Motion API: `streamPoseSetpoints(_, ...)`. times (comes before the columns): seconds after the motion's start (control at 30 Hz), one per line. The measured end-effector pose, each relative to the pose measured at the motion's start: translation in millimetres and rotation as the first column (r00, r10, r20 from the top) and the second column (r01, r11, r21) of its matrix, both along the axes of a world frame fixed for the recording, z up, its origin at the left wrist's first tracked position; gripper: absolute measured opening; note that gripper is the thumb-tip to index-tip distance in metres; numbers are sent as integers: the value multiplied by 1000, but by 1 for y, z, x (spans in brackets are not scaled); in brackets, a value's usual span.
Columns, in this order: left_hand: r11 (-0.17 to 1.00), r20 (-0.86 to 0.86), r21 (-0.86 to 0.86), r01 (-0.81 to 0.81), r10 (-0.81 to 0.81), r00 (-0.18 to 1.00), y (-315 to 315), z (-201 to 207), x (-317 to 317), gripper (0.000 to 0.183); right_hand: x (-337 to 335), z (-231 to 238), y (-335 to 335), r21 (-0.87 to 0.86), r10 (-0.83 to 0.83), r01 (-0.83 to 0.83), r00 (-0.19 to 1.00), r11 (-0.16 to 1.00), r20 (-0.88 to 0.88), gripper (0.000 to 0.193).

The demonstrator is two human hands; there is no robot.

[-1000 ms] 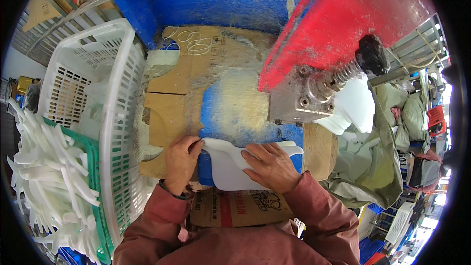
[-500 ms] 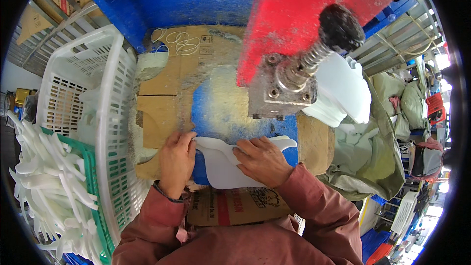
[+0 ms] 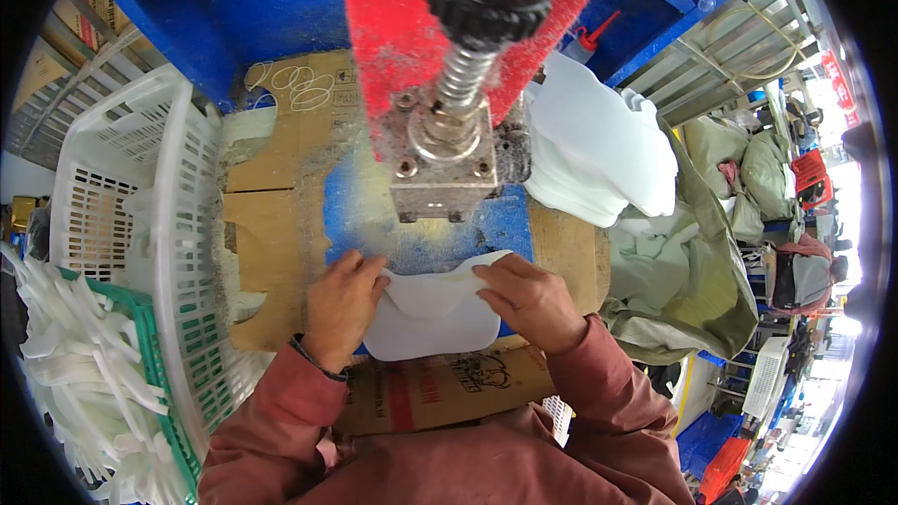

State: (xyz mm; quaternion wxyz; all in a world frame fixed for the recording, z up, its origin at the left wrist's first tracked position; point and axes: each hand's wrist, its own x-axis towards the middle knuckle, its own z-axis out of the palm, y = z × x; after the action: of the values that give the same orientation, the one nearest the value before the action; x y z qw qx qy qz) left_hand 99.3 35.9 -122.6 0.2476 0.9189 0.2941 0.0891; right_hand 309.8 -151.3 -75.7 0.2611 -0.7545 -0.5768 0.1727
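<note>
Red press head [image 3: 449, 28] now centred overhead; both hands' fingers [image 3: 360, 271] pinching white sheet [image 3: 432, 313] above brown carton [image 3: 440, 388].

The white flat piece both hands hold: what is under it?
The white flat foam-like piece lies on a blue, dust-worn pad laid over brown cardboard. The left hand and right hand press its corners; the pad directly beneath is hidden.

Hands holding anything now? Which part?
Yes: a white flat piece lying on the blue pad. Left hand grips its upper-left corner, right hand its upper-right edge.
</note>
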Motion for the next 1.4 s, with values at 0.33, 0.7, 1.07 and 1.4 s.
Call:
streamPoseSetpoints(0.33, 996, 77, 80, -46, 40, 996, -9, -7, 1, 22, 1, -30, -9, 156, -247, 276, 952, 948, -183, 17)
streamPoseSetpoints(0.7, 996, 70, 81, -38, 32, 997, -9, -4, 0, 25, 0, -45, -1, 181, -239, 234, 971, 955, 3, 14)
streamPoseSetpoints(1.07, 995, 89, 98, -28, 19, 996, -9, -3, 2, 22, 1, -58, 1, 136, -184, 174, 981, 975, 67, 18)
streamPoseSetpoints(1.4, 972, 190, -35, 233, -222, 956, -58, 24, 38, 36, 0, -55, 2, 172, -196, 175, 974, 970, 116, 18)
